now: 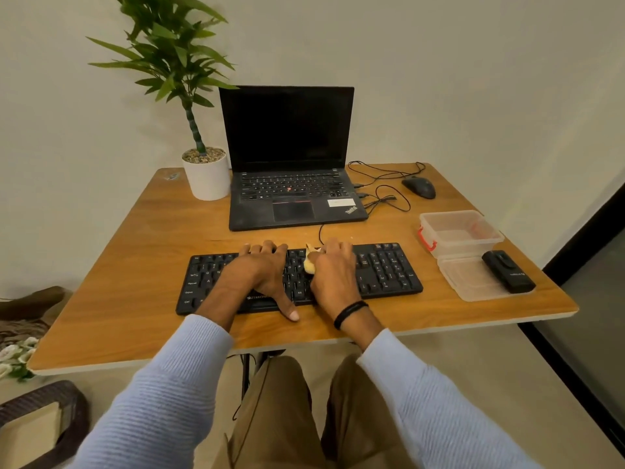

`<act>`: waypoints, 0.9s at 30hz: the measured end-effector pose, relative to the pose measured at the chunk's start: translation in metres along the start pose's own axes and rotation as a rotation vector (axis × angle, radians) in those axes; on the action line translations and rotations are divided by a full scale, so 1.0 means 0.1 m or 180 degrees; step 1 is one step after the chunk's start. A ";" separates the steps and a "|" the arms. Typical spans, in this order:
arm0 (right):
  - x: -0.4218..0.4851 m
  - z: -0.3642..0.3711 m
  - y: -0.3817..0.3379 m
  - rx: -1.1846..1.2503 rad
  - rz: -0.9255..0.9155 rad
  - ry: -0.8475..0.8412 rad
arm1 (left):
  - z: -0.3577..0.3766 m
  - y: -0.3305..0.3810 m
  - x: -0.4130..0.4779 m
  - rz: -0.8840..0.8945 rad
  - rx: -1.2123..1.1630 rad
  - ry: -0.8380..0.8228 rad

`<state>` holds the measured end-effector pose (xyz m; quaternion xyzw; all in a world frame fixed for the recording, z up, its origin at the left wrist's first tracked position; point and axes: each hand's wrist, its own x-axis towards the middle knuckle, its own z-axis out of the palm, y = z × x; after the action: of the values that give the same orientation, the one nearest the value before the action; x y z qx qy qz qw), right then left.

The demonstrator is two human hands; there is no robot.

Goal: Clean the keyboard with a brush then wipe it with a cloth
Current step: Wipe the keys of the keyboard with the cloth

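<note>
Right in front of the person, on the wooden table [135,238], the black keyboard [385,275] lies with its long axis running left to right, square to the body, so both hands reach it easily. The left hand [260,269] spans the left-middle keys, fingers hooked over the far edge and thumb down at the near edge. Looks like it's bracing the board.

The right hand [333,272] sits just beside it, pinching a small pale yellow tuft against the middle keys. I'd guess that's the brush [308,265], though most of it is hidden by the fingers.

My read: brushing is underway. The number-pad end lies off to the right, nearest the right hand, so sweeping that way along the rows is the easy next stroke. I can't spot the cloth anywhere.
</note>
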<state>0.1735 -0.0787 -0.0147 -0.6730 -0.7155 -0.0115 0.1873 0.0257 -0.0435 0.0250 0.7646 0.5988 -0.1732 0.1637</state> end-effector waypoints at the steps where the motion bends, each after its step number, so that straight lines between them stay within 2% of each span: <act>1: 0.06 -0.02 0.08 0.0021 0.0175 0.0019 | 0.00 0.00 0.00 -0.0003 -0.0031 0.0009; 3: 0.16 -0.07 0.22 0.0057 0.0718 0.0081 | 0.02 -0.03 0.00 0.0002 -0.0117 0.0023; 4: 0.16 -0.08 0.21 0.0032 0.0805 0.0077 | 0.02 -0.04 0.00 0.0008 -0.0145 0.0031; 8: 0.05 -0.01 -0.06 0.0073 0.0226 -0.0150 | 0.01 -0.03 0.00 0.0041 -0.0148 0.0044; 11: 0.16 -0.02 0.02 0.0099 0.0660 -0.0032 | 0.03 -0.05 -0.01 0.0045 -0.0212 0.0087; 12: 0.16 -0.01 -0.01 0.0064 0.0622 -0.0028 | 0.04 -0.06 -0.01 0.0044 -0.0250 0.0090; 15: 0.07 0.06 -0.27 0.0164 -0.0059 -0.0118 | 0.04 -0.06 -0.02 0.0065 -0.0297 0.0080; 17: 0.06 0.06 -0.30 0.0219 -0.0208 -0.0177 | 0.04 -0.06 -0.02 0.0080 -0.0321 0.0109; 23: 0.28 -0.19 0.13 -0.0190 0.0171 -0.0055 | 0.06 -0.10 -0.06 0.0106 -0.0350 0.0136; 27: 0.49 -0.37 0.66 0.0393 0.0820 0.0488 | 0.04 -0.08 -0.04 0.0109 -0.0283 0.0116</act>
<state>0.2452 -0.0350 0.0182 -0.7435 -0.6062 0.0053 0.2823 0.0171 -0.0467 0.0233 0.7697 0.5957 -0.1296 0.1895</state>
